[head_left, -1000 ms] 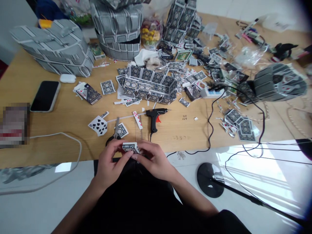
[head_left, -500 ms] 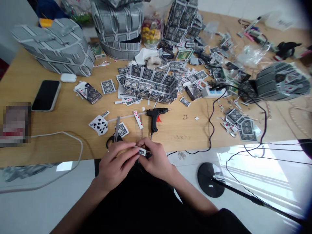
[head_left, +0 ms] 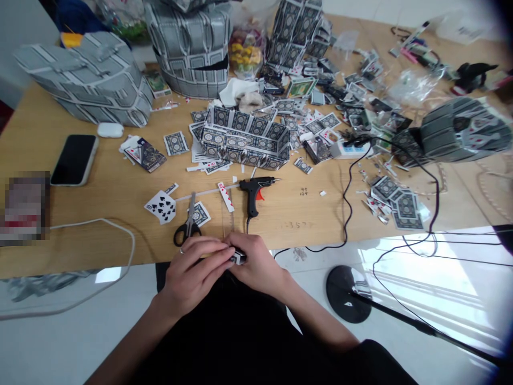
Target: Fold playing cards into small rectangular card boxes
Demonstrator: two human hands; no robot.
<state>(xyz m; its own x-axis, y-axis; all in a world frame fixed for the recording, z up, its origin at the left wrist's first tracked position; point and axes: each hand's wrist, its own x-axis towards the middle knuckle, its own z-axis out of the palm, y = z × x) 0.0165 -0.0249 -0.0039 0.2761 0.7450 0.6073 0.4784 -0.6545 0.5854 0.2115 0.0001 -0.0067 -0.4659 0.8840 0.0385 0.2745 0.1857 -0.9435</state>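
Close to the table's front edge, my left hand (head_left: 193,274) and my right hand (head_left: 259,266) meet around a small folded piece of playing card (head_left: 239,257). Both are closed on it, and much of the piece is hidden by the fingers. Just beyond my left hand lie black-handled scissors (head_left: 187,227), overlapping a face-down patterned card (head_left: 201,214). A black hot glue gun (head_left: 252,195) with a red trigger rests past my right hand. Between scissors and glue gun is a cut strip of a red ten card (head_left: 225,197). A trimmed ten of spades (head_left: 161,207) lies further left.
An open box built of cards (head_left: 246,140) stands mid-table amid loose cards. Large grey woven card structures (head_left: 92,80) line the back left. A phone (head_left: 75,159) lies at left. A black cable (head_left: 348,198) runs over the right side, near piled cards (head_left: 404,206).
The card piece between my fingers has turned, now showing a darker side. My left fingers have slid slightly right over it. Things on the table lie as before; the view has shifted slightly.
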